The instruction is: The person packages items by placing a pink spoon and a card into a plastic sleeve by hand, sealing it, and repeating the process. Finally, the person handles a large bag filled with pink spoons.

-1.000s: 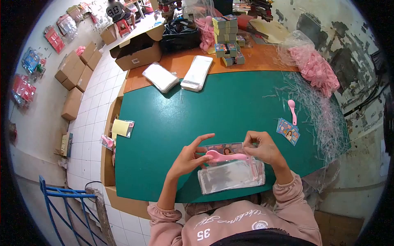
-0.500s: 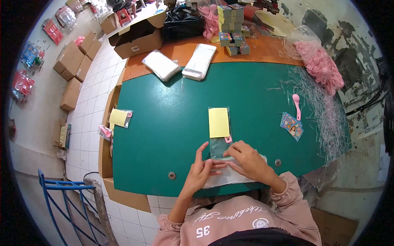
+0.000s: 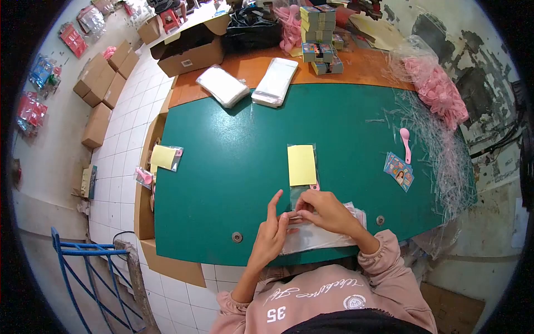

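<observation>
A clear plastic bag (image 3: 297, 197) lies in front of me, with a yellow card (image 3: 301, 165) and a pink spoon (image 3: 315, 186) in it. The spoon is mostly hidden behind the card. My right hand (image 3: 328, 212) pinches the near end of this bag. Beside it, my left hand (image 3: 271, 234) has its index finger raised and the other fingers stretched toward the pinch. Beneath both hands lies a stack of clear plastic bags (image 3: 317, 239) at the table's near edge; the hands partly cover it.
Blue picture cards (image 3: 399, 171) and a loose pink spoon (image 3: 405, 145) lie on the right of the green table (image 3: 233, 178). Filled bags (image 3: 166, 158) sit at its left edge. Two packs of bags (image 3: 274, 82), banded card stacks (image 3: 318, 42) and a bag of pink spoons (image 3: 436, 89) stand farther back.
My right hand has moved left, closer to my left hand, and its fingers now pinch the bag's near end. The view has shifted slightly.
</observation>
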The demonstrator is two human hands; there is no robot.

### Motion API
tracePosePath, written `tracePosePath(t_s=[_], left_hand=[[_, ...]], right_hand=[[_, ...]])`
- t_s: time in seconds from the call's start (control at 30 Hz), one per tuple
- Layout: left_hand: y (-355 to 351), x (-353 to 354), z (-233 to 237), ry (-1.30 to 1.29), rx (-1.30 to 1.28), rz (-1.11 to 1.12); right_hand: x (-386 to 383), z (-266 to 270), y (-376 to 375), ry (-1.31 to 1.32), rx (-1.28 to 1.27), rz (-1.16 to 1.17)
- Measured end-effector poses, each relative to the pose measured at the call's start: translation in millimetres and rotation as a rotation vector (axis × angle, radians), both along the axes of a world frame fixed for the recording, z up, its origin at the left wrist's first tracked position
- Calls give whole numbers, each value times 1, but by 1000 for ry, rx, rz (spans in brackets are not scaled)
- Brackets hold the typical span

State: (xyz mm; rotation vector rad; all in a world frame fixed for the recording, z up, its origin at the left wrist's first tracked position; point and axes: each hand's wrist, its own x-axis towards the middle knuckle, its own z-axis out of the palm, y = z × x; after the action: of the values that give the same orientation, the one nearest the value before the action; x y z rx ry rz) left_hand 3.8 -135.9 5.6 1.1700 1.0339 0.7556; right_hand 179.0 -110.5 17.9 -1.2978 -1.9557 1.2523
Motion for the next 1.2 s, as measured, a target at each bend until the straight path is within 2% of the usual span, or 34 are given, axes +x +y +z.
tracePosePath(t_s=[0.03, 0.1, 0.13, 0.2, 0.33, 0.43, 0.63, 0.8, 0.93, 1.03, 1.1, 1.13, 1.17, 1.2], left_hand=[[0, 1, 1, -1, 0, 3], [1, 3, 6, -160, -69, 89], [2, 3, 7, -161, -69, 94], [5, 1, 8, -242, -223, 91], [4, 0, 0, -188, -134, -6], [3, 1, 3, -248, -190, 21], [1, 1, 10, -286, -260, 12], [5, 6, 13, -318, -221, 44], [6, 13, 6, -197, -107, 69], [8, 15, 7, -101, -24, 62], [11, 14, 9, -168, -73, 133], [12, 10, 10, -168, -73, 132], [13, 5, 11, -152, -84, 24], [13, 3, 11, -134, -95, -85]], right_hand=[[-1, 6, -2, -1, 0, 3], [-4, 17, -10, -196, 453, 6], [-5, 16, -14, -196, 453, 11], [-6, 15, -21, -232, 629, 70], [-1, 17, -26, -245, 559, 99], [1, 21, -25, -169, 493, 26], [-4, 18, -27, -257, 509, 57], [-9, 17, -28, -379, 754, 93], [0, 24, -26, -306, 706, 150], [20, 34, -21, -209, 554, 253], [44, 47, -15, 34, 222, 359], [61, 54, -10, 123, 154, 342], [82, 60, -2, 212, 85, 324], [103, 66, 9, 234, 157, 289]])
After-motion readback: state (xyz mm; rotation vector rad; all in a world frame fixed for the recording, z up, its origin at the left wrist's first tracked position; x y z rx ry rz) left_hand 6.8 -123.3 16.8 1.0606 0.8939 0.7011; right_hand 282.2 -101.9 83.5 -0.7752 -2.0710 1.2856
